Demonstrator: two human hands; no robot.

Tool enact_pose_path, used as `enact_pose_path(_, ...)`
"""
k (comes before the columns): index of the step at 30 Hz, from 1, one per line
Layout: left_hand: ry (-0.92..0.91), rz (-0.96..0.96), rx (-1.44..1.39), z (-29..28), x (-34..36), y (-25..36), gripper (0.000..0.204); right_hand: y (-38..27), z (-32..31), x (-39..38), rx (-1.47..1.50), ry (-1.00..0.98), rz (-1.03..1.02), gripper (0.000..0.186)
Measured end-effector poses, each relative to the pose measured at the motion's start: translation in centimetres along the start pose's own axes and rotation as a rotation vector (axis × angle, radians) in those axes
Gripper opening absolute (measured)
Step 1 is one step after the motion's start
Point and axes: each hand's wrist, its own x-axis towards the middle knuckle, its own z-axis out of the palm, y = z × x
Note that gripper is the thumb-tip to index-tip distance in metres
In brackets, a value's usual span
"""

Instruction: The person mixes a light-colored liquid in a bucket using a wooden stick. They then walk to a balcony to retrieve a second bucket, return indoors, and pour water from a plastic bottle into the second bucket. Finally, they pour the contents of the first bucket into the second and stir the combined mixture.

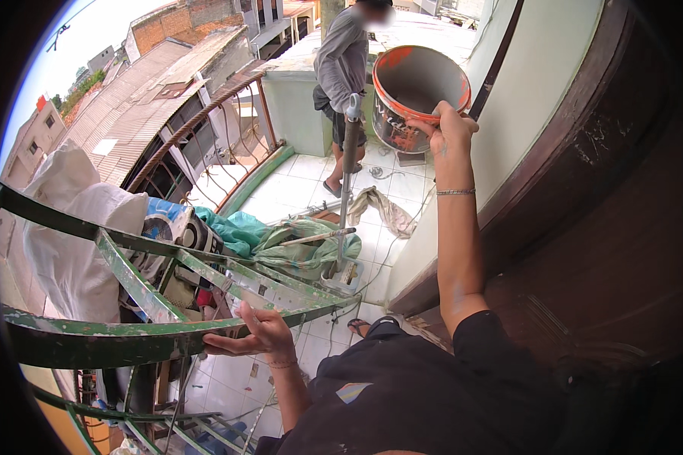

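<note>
My right hand [449,130] is raised with the arm stretched out. Its fingers and thumb pinch the rim of a round paint bucket [402,129]. The bucket is dark with orange paint smears, tipped so its grey inside shows, with no contents visible there. Lower and to the left, my left hand [259,334] wraps the curved green metal rail [129,343], thumb above and fingers along its lower side. Green paint on the rail is chipped. Grey smears mark my right wrist and upper arm.
A person in a grey shirt [341,57] stands beyond, beside a grey upright pole [349,155]. Green sacking [303,246], a beige cloth [387,212] and a white sack [76,227] lie about. A rusty railing [205,114] edges the tiled floor [300,167]; a dark wooden door [554,296] is right.
</note>
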Motion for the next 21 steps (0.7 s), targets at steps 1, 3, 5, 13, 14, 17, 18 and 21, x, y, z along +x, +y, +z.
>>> enact_pose_path(1,-0.031,-0.007,-0.015,-0.1,-0.5,-0.1,0.03,-1.5,0.1,-1.5,-0.006,-0.021,-0.007,0.015)
enact_pose_path(3,-0.023,0.014,-0.052,0.2,-0.9,-0.4,0.032,-4.0,-0.1,-5.0,-0.004,-0.062,-0.026,0.009)
enact_pose_path(5,-0.029,0.036,-0.118,0.3,-1.0,-0.7,0.039,-6.4,-0.4,-9.7,-0.032,-0.111,-0.037,0.007)
enact_pose_path(13,-0.153,0.006,-0.352,-1.1,0.1,-0.5,0.045,-11.4,-12.1,-27.6,-0.05,-0.132,0.109,0.058)
enact_pose_path(14,-0.183,0.003,-0.458,-1.8,0.1,0.0,0.044,-11.7,-15.0,-29.6,-0.073,-0.082,0.132,0.062)
enact_pose_path(17,-0.278,0.084,-0.482,-3.6,0.4,-1.3,0.045,-10.4,-23.4,-35.1,-0.001,0.05,0.305,0.063)
enact_pose_path(18,-0.26,0.109,-0.489,-3.8,0.1,-2.1,0.044,-9.3,-26.5,-36.7,0.016,0.117,0.371,0.063)
enact_pose_path(21,-0.162,0.18,-0.732,-6.7,-1.1,0.1,0.041,-7.8,-35.0,-42.5,0.026,0.363,0.407,0.061)
